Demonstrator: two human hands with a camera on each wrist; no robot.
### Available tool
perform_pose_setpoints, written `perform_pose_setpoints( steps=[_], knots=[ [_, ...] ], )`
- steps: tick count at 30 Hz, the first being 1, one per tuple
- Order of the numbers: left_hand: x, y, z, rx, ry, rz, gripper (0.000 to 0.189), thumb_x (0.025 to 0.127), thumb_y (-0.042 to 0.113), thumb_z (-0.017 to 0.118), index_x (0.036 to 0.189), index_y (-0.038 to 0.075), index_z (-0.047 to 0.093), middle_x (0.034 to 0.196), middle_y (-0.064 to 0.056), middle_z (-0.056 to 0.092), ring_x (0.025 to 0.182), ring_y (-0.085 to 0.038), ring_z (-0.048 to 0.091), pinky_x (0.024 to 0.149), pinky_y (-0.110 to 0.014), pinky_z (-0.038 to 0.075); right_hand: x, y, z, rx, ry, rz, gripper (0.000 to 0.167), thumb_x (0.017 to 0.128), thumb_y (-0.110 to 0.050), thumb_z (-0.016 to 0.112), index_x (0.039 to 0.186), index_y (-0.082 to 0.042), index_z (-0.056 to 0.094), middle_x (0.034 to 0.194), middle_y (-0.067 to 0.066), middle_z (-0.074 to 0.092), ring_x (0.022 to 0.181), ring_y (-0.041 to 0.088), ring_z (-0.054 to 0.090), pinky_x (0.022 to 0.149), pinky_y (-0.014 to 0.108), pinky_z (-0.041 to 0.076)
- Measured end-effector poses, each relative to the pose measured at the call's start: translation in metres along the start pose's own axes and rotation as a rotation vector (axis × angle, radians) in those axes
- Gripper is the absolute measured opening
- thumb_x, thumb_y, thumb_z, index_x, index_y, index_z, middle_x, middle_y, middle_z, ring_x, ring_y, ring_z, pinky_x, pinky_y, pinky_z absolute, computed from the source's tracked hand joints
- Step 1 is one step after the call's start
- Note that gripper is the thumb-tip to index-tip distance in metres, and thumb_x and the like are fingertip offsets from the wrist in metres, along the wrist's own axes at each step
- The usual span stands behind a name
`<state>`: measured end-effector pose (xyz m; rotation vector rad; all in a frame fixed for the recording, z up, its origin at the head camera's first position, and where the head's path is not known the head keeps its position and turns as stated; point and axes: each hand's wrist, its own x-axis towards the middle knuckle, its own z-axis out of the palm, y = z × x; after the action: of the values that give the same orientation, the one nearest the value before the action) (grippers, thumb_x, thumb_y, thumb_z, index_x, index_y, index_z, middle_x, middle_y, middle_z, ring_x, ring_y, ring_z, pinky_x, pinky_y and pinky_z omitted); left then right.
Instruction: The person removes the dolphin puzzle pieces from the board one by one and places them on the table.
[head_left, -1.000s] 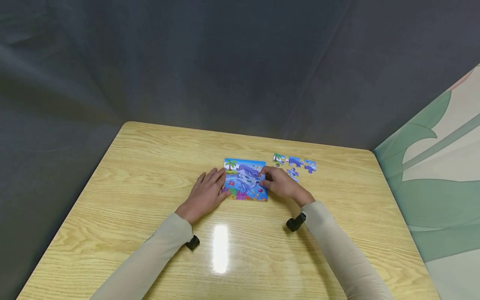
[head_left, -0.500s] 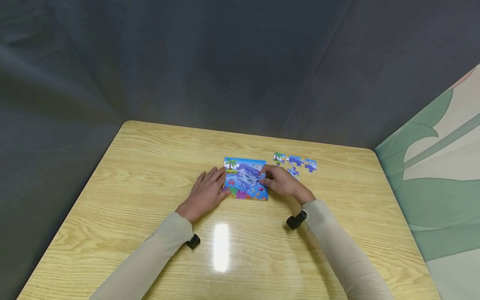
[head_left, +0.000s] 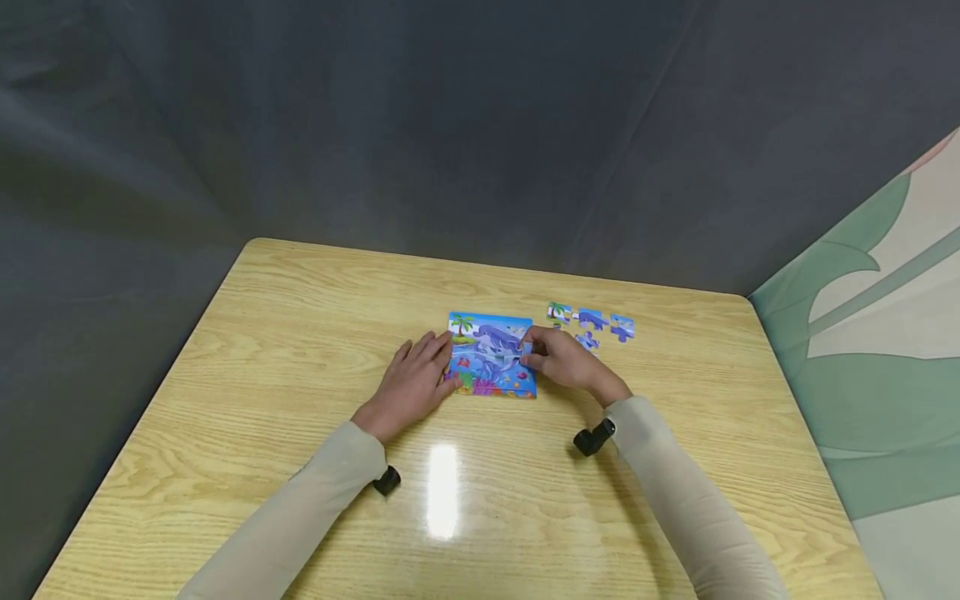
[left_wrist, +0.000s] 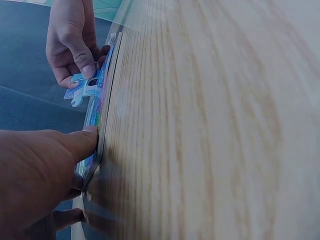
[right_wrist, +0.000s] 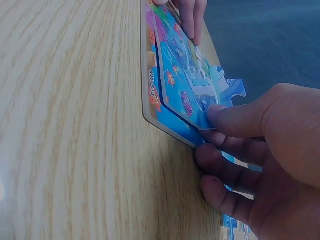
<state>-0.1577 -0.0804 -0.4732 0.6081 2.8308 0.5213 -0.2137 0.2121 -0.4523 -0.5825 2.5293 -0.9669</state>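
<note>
A blue dolphin jigsaw board (head_left: pixel 495 320) lies on the table between the two hands. My left hand (head_left: pixel 411 383) rests along its left side, thumb and fingers reaching over the edge. At the right side, my right hand (head_left: pixel 564 358) pinches a knobbed blue jigsaw piece (right_wrist: pixel 220 82) between thumb and fingers. In the right wrist view that piece overlaps the joined lower picture section (right_wrist: pixel 175 85), whose near corner stands slightly off the backing tray (right_wrist: pixel 148 100). Whether the piece is locked into that section, I cannot tell. The left wrist view shows the piece's knobs (left_wrist: pixel 77 101) sticking out.
Several loose jigsaw pieces (head_left: pixel 592 319) lie on the wooden table (head_left: pixel 337 292) behind and right of the right hand. A dark curtain (head_left: pixel 480 133) hangs beyond the far edge. A patterned green panel (head_left: pixel 877 400) stands to the right.
Both hands stay almost in place. Along the board's lower right edge, a dark gap now shows between picture section and tray. The whole head view has shifted very slightly.
</note>
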Motion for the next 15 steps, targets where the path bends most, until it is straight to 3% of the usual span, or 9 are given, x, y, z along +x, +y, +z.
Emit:
perform_pose_setpoints(
  steps=[15],
  knots=[
    [-0.0007,0.0025,-0.0026,-0.028,0.003,0.003,0.071,0.112,0.046,0.053,0.166,0.004,0.036,0.178,-0.011,0.027,0.167,-0.037,0.022,0.135,-0.063,0.018,-0.0001,0.0039,-0.0009,0.052,-0.01,0.005,0.005,0.107,-0.009,0.064,0.106,-0.004,0.064,0.083,0.007,0.058,0.071,0.017,0.044,0.066,0.029,0.037]
  ],
)
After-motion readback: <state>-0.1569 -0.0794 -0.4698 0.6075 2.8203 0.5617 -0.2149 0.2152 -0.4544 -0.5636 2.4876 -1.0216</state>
